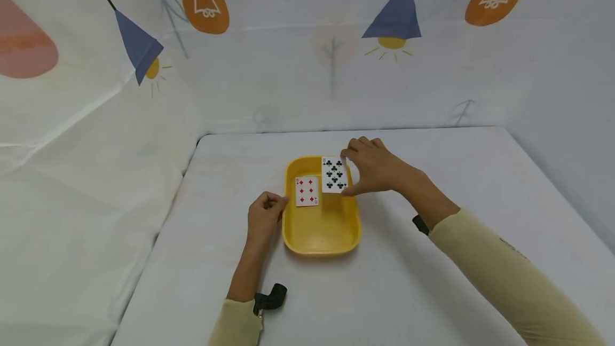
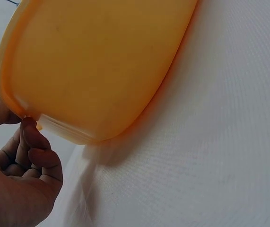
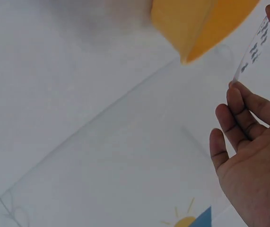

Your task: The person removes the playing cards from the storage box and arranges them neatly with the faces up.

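Note:
A yellow plastic tray (image 1: pixel 322 234) stands at the middle of the table. My left hand (image 1: pixel 266 215) pinches its left rim between thumb and fingers, as the left wrist view shows close up at the tray's edge (image 2: pixel 90 135). Over the tray's far right corner, my right hand (image 1: pixel 372 167) holds a clubs playing card (image 1: pixel 334 175) by its edges, thumb at the near end and fingers at the far end. In the right wrist view that card (image 3: pixel 254 51) is seen nearly edge-on. A red diamonds card (image 1: pixel 307 191) lies face up in the tray, to the left of the held card.
The white-covered table (image 1: pixel 226 175) spreads out around the tray. A white cloth wall (image 1: pixel 278 79) with printed lamps and bulbs rises behind it, and another cloth (image 1: pixel 72 202) hangs along the left side. Black wrist devices (image 1: pixel 271 297) sit on both forearms.

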`<control>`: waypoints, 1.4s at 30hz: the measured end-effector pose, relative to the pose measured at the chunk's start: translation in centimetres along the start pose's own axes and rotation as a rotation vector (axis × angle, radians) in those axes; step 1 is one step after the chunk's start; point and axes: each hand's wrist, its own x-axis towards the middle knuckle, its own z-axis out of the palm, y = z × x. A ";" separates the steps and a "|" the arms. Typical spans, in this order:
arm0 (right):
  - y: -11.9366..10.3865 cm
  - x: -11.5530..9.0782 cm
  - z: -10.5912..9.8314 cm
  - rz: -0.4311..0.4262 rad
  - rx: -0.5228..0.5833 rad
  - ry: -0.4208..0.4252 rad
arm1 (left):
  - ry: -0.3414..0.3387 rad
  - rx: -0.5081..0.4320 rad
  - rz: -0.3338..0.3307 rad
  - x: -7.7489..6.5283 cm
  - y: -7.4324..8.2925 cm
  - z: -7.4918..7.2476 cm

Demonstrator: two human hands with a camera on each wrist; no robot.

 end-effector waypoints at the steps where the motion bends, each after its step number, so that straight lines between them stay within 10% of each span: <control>1: 0.5 -0.4 -0.1 0.012 0.007 0.009 | 0.000 -0.001 -0.007 0.0 0.0 0.0; 15: 6.7 -3.9 1.9 0.140 0.037 -0.047 | 0.008 0.006 -0.043 0.1 -0.1 -0.3; 42: 8.3 -3.5 5.7 0.185 0.040 -0.134 | -0.004 -0.016 -0.021 -0.3 0.2 0.0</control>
